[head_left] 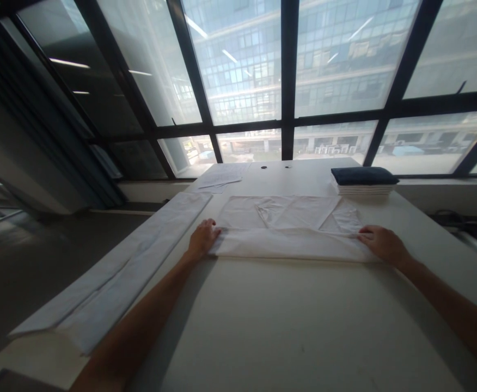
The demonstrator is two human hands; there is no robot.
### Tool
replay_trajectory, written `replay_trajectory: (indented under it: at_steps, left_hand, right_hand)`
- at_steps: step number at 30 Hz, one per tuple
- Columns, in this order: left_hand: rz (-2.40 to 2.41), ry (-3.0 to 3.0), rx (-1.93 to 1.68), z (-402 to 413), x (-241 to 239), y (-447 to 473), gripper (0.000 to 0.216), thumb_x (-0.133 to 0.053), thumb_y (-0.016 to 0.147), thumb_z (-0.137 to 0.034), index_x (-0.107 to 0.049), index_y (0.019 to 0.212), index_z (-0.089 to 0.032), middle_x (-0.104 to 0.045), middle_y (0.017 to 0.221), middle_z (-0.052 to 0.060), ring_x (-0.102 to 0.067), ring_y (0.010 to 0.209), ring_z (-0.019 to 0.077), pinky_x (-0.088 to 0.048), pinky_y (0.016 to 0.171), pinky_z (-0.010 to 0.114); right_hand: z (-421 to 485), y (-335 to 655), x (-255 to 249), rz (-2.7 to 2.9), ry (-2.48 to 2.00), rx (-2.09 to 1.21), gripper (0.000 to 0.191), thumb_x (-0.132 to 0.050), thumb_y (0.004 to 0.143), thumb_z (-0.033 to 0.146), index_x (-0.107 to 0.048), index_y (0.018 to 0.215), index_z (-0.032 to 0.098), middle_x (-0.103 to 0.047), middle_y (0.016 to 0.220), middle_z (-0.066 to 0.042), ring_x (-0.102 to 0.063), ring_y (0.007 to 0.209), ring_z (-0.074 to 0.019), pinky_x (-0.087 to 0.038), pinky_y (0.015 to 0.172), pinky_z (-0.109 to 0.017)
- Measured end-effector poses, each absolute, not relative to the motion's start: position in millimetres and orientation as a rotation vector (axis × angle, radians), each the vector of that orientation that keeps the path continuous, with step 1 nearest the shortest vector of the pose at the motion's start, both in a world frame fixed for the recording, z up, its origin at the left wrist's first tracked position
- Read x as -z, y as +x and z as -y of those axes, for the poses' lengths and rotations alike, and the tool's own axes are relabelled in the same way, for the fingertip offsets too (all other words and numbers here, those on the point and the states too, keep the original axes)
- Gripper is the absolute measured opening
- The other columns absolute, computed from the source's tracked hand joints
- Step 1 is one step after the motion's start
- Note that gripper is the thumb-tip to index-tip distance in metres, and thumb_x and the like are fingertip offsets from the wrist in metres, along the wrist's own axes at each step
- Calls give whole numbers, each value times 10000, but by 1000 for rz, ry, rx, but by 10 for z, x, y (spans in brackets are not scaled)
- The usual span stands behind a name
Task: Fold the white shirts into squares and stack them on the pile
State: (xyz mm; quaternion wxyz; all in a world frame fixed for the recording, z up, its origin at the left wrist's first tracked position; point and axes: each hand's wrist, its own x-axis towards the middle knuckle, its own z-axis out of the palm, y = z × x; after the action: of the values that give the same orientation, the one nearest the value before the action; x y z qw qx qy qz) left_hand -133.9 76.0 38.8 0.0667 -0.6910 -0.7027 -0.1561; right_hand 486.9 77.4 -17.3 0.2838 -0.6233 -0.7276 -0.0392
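A white cloth (pixel 287 243), possibly a garment, lies across the white table with its near part folded over into a long flat band. Behind that band its far part shows creases and slanting layers. My left hand (pixel 203 239) grips the band's left end, fingers and thumb closed on the edge. At the opposite end my right hand (pixel 383 245) pinches the same fold between thumb and fingers. Both hands rest at about table height, and the fold runs nearly straight between them.
A long white cloth (pixel 128 267) lies along the table's left edge, hanging over the near corner. White sheets (pixel 222 175) lie at the far left. A dark blue folded cloth (pixel 363 175) tops a white stack (pixel 365 189) at the far right. Windows (pixel 242 71) stand behind the table (pixel 287 326).
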Motion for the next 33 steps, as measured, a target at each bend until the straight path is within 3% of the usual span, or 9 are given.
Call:
replay_trajectory:
  at_steps: [3,6,10,14,18,23,33]
  left_hand:
    - [1837,-2206,565,-659,-463,-1035,439,-491,1016,-364,-550,1383,-131,-607,1378,176,-542,1291,288,-409,1086,400]
    - [1574,-2548,519,-564,-452,-430,495,-351,1072,-397,-466,1497,-171,-496,1540,137,-433,1431,250,-310,1195,414]
    - [1349,-2873,306,-554,-290,392,565,-237,1092,-434,-354,1576,-168,-335,1649,127,-255,1541,272,-221,1230,518]
    - [1342,-2864,255,-608,-84,679,577,-233,1089,-395,-270,1614,-157,-298,1659,152,-234,1547,293,-227,1217,550]
    - [1401,-2827,241,-615,11,599,613,-232,1085,-449,-253,1623,-156,-263,1671,150,-194,1559,291,-208,1229,531]
    - [1596,-2813,178,-637,-40,389,673,-216,1073,-530,-259,1620,-138,-232,1677,160,-180,1562,293,-188,1237,518]
    - [1981,-2403,69,-487,-65,-1040,654,-226,1059,-445,-309,1595,-78,-242,1665,187,-194,1556,316,-228,1220,546]
  right_hand:
    - [-724,4694,97,1944,-1616,327,373,-540,914,440,-754,1047,165,-732,1070,-196,-679,989,-379,-548,857,-535]
    - [-686,4221,3,1961,-1482,361,404,-457,974,362,-700,1224,158,-690,1222,-202,-631,1141,-377,-510,975,-560]
    - [-632,3263,2,2137,-1289,195,510,-364,1007,302,-520,1483,205,-634,1390,-143,-563,1307,-321,-457,1095,-512]
    - [-577,2579,140,2335,-1284,63,585,-302,1007,254,-372,1580,160,-499,1541,-163,-421,1450,-335,-370,1151,-549]
    - [-546,2484,236,2442,-1336,5,596,-264,1043,343,-354,1582,105,-387,1602,-201,-309,1511,-342,-259,1196,-586]
    - [-553,2772,278,2445,-1307,28,652,-270,1052,523,-369,1581,155,-397,1605,-177,-319,1511,-300,-244,1220,-533]
    - [-494,3812,278,2401,-1671,79,713,-209,1045,545,-373,1571,92,-333,1632,-191,-261,1534,-305,-246,1219,-544]
